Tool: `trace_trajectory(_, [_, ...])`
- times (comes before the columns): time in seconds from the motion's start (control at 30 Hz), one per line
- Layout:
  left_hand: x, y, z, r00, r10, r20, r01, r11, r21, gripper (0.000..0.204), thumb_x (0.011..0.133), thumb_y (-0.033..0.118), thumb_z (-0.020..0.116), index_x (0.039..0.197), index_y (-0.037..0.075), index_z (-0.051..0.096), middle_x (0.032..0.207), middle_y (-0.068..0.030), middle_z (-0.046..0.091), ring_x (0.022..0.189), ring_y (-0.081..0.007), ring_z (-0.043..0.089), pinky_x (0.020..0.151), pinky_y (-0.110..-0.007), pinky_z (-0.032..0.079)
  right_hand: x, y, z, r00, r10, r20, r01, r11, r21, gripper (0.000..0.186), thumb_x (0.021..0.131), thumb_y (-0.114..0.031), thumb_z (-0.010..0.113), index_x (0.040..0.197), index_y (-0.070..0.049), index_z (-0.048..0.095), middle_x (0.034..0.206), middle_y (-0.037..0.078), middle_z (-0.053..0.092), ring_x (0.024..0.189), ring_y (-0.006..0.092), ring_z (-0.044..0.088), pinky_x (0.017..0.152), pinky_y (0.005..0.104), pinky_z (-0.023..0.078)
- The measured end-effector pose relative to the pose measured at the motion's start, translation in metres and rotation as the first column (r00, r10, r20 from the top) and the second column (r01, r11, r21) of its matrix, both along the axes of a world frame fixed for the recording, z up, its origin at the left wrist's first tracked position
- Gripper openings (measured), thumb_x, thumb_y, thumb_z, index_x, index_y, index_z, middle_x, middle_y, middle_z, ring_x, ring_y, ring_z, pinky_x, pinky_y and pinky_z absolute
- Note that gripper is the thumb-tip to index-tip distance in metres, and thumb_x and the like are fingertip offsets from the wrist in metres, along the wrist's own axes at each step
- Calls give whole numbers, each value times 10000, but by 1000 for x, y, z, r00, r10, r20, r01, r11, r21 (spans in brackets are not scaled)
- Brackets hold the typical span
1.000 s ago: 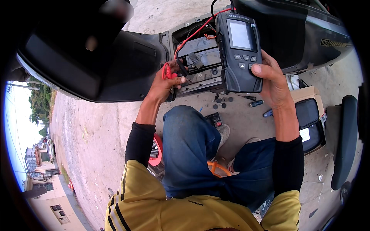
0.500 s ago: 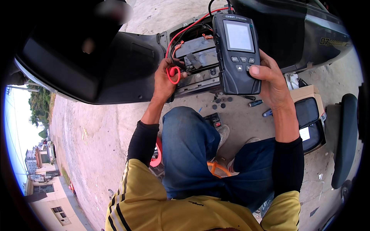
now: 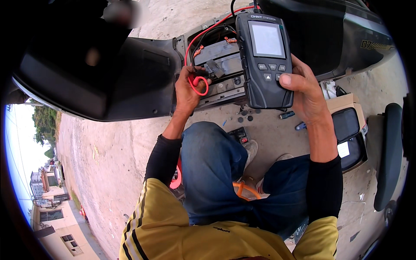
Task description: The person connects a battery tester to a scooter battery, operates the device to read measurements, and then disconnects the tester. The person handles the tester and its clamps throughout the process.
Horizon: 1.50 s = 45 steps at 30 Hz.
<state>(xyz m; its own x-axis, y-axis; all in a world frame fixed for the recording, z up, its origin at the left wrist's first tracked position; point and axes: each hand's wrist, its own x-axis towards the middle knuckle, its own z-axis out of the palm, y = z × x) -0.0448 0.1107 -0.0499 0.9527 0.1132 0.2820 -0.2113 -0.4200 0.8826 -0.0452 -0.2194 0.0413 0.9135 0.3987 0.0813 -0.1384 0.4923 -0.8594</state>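
At the open battery compartment (image 3: pixel 225 93), the right hand (image 3: pixel 310 96) clasps a battery tester (image 3: pixel 268 84), likely light, rigid and best held by its sides, while the left hand (image 3: pixel 188 92) pinches a pliable red lead (image 3: pixel 196 81).

Lettering (image 3: pixel 261 17) on a handheld tester (image 3: pixel 259 93)
Its buttons (image 3: pixel 272 67) bear letters; yellowish characters (image 3: pixel 373 44) mark the panel (image 3: pixel 366 32) to its right.

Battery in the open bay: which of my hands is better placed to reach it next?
Probably your left hand: it sits close beside the battery, holding the red lead, while your right hand is occupied gripping the handheld tester.
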Motion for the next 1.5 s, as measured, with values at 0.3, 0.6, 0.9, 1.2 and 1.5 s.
trace_trajectory(0.3, [0, -12, 10, 999, 3, 50, -14, 973, 230, 383, 799, -52, 802, 1095, 5, 566, 1088, -122, 740, 889, -186, 717, 824, -301, 557, 2, -5, -4, 1000, -1, -15, 1, 1000, -11, 868, 754, -301, 815, 1444, 117, 496, 1218, 168, 712, 1078, 192, 725, 1014, 282, 550])
trace_trajectory(0.6, [0, -15, 16, 998, -9, 63, -14, 934, 358, 372, 797, -82, 752, 1120, 20, 600, 970, -140, 722, 827, -234, 700, 800, -321, 547, -4, -4, -2, 1000, 18, -15, -17, 999, 43, 760, 805, -250, 802, 1411, 107, 515, 1168, 158, 697, 1047, 185, 710, 934, 302, 583])
trace_trajectory(0.9, [6, -14, 14, 996, -87, 9, 79, 936, 342, 440, 843, -41, 763, 1225, 14, 551, 1149, -121, 727, 902, -196, 703, 850, -317, 558, -3, -9, 1, 1000, 9, 20, -10, 1000, 23, 813, 792, -303, 782, 1426, 123, 503, 1179, 169, 711, 1057, 186, 720, 976, 289, 557])
trace_trajectory(1.2, [-9, -8, 4, 1000, 20, -16, -15, 956, 292, 696, 823, 64, 857, 1403, 18, 475, 1216, -115, 646, 1004, -167, 658, 901, -317, 551, -1, -11, 0, 999, 11, 33, -12, 999, 31, 785, 807, -302, 776, 1417, 118, 514, 1165, 167, 712, 1050, 187, 720, 962, 288, 562])
trace_trajectory(1.5, [-47, 23, 42, 976, -13, -216, 82, 946, 313, 598, 900, 44, 779, 1400, -16, 457, 1220, -155, 584, 1034, -184, 618, 915, -320, 532, 1, -8, 3, 999, 45, -8, -44, 997, 69, 787, 806, -273, 769, 1427, 123, 492, 1201, 192, 697, 1076, 216, 725, 987, 321, 586])
